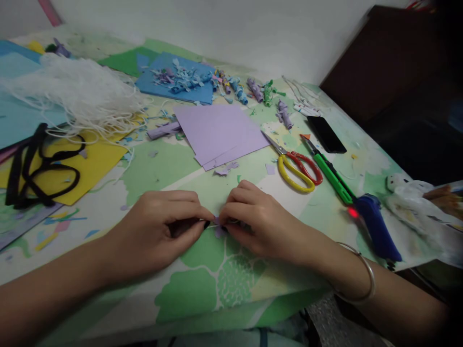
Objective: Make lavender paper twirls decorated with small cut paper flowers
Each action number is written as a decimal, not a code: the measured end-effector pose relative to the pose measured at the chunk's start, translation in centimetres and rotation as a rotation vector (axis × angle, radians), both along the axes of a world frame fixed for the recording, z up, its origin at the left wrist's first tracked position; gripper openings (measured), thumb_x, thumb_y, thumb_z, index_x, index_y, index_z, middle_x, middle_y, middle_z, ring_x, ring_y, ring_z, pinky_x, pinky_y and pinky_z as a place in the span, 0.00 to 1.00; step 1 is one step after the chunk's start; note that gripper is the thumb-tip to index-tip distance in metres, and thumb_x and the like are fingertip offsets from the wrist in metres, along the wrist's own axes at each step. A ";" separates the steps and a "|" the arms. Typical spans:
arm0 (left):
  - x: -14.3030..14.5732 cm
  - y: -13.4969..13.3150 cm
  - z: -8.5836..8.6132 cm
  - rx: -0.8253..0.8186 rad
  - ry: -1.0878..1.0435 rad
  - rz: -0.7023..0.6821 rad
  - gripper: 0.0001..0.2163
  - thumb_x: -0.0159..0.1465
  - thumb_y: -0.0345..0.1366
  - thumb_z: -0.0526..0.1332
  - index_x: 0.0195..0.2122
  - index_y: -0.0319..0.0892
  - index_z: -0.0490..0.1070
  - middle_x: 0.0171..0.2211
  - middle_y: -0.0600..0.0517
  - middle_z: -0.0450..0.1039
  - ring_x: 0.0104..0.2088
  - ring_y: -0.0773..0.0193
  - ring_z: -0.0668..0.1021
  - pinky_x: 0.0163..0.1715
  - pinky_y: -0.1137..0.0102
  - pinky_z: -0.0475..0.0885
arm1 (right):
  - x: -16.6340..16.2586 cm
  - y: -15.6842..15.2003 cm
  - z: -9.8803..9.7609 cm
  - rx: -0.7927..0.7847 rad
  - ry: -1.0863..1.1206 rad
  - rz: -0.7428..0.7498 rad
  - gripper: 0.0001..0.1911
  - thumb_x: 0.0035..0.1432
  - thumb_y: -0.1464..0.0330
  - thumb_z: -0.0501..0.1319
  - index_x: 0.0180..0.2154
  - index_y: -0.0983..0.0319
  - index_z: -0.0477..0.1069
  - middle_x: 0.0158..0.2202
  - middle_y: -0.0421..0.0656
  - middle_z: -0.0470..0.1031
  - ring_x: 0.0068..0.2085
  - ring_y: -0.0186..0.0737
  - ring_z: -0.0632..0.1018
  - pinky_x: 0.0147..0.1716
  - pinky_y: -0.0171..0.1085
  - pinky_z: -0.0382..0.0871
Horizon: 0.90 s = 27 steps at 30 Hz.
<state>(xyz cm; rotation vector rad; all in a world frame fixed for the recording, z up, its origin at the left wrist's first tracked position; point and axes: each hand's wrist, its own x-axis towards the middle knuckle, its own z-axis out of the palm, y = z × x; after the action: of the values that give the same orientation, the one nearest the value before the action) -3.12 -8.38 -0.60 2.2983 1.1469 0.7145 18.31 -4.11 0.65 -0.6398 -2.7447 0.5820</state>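
Near the front of the table, my left hand (164,226) and my right hand (262,221) meet with thumbs and forefingers pinched. A small cut purple paper piece (218,231) shows at the fingertips of my right hand, which partly cover it. From it a short bit of white string (212,225) runs to the pinched fingers of my left hand. Just beyond lie purple paper scraps (226,168) and a stack of purple paper sheets (220,130). Scissors (296,168) with one yellow and one red handle rest beyond my right hand.
At left are a heap of white string (83,91), black glasses (47,166) and yellow paper (103,161). Rolled paper pieces (255,90) and blue sheets (144,84) lie at the back. A green cutter (333,176), phone (326,134) and blue-handled tool (378,226) lie right.
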 end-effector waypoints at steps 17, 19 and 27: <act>0.5 0.0 0.2 0.000 0.110 0.004 0.05 0.60 0.36 0.60 0.29 0.41 0.67 0.28 0.54 0.69 0.28 0.65 0.71 0.27 0.72 0.65 | -0.9 -0.1 0.4 -0.012 -0.136 -0.059 0.07 0.58 0.76 0.58 0.32 0.67 0.75 0.30 0.46 0.69 0.36 0.41 0.66 0.37 0.37 0.59; 0.5 0.1 0.3 0.004 0.144 -0.013 0.04 0.61 0.35 0.59 0.30 0.41 0.66 0.28 0.53 0.68 0.29 0.65 0.71 0.28 0.71 0.65 | -0.9 -0.2 0.4 -0.001 -0.147 -0.068 0.07 0.58 0.76 0.57 0.31 0.67 0.75 0.30 0.46 0.69 0.36 0.41 0.66 0.37 0.37 0.59; 0.4 0.0 1.0 -0.018 0.269 -0.069 0.04 0.59 0.27 0.55 0.28 0.41 0.66 0.27 0.54 0.68 0.28 0.66 0.70 0.28 0.73 0.63 | 1.1 0.5 0.3 -0.105 0.179 -0.134 0.06 0.54 0.78 0.59 0.32 0.65 0.74 0.29 0.42 0.70 0.35 0.37 0.70 0.36 0.35 0.62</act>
<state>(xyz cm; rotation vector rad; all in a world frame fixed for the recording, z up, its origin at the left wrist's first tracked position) -2.67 -8.38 0.38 2.4595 1.1763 0.3751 19.40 -3.64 0.99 -0.7501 -2.4967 0.7183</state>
